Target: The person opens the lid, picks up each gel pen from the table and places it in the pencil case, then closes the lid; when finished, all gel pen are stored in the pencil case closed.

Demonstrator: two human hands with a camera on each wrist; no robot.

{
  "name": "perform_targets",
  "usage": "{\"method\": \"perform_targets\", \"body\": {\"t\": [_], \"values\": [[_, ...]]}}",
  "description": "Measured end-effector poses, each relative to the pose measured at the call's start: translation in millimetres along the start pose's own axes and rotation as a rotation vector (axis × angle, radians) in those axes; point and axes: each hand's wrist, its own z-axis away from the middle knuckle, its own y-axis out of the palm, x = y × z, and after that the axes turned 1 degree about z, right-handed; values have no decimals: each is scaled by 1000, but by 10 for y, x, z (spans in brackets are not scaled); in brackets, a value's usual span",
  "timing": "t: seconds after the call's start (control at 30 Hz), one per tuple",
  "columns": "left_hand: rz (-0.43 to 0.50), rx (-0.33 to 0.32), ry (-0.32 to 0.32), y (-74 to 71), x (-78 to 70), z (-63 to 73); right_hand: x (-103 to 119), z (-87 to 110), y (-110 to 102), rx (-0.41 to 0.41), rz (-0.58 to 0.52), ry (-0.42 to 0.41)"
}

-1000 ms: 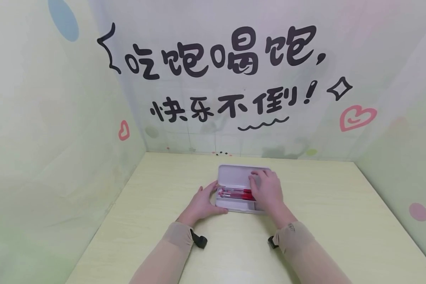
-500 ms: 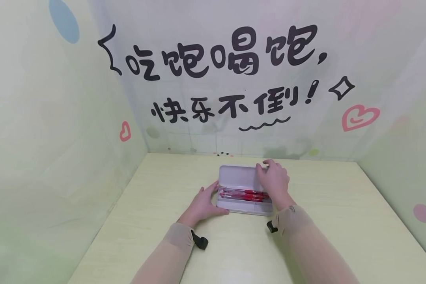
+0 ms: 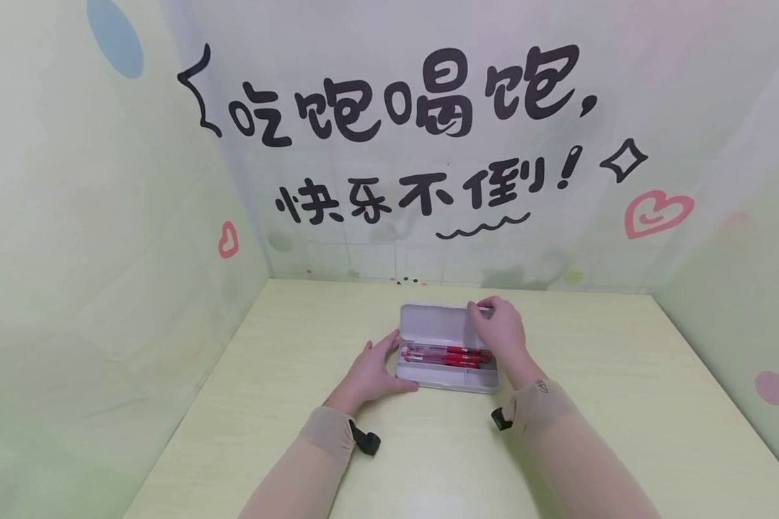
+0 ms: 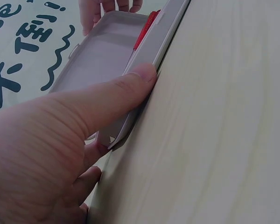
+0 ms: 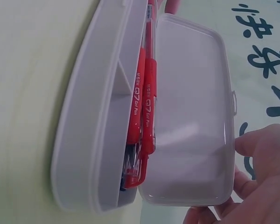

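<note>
A pale pencil case (image 3: 482, 380) lies on the table with its lid (image 3: 428, 322) raised at the back. Several red gel pens (image 3: 457, 358) rest in its rear compartment; two show "Q7 Gel Pen" lettering in the right wrist view. My left hand (image 3: 366, 378) grips the case's left end, the thumb (image 4: 135, 81) along the front edge and the fingers round the end. At the lid's upper right corner my right hand (image 3: 505, 331) holds the edge, with the thumb (image 5: 252, 142) on the rim and the other fingers behind it.
A small divider (image 5: 122, 79) splits the case's front compartment. The pale wooden table (image 3: 298, 324) meets a back wall (image 3: 376, 252) with black lettering close behind the case. Side walls stand at left and right. Each wrist wears a black strap (image 3: 366, 438).
My right hand has moved right and up, from over the case to the lid's upper right corner, and its fingers have closed on the edge. The left hand has stayed in place.
</note>
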Motion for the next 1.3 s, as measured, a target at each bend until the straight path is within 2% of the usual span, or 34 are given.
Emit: {"method": "perform_targets", "body": {"t": [0.23,0.47,0.83,0.93,1.03,1.17,1.3], "values": [[9,-3,7,1,-11,5,-118,160,-55,8,-28,-97],[-7,0,22,1,-5,8,-214,325,-102,55,-20,-171],[-9,-6,-26,3,-22,40,-375,529,-154,76,55,-348],[4,-10,-13,-3,-27,46,-422,570,-150,86,78,-400],[18,-9,27,-14,-27,47,-465,606,-146,97,95,-439],[54,3,74,-19,-12,50,-507,653,-136,113,125,-460],[126,-5,67,-16,14,52,-512,686,-127,127,144,-478]]}}
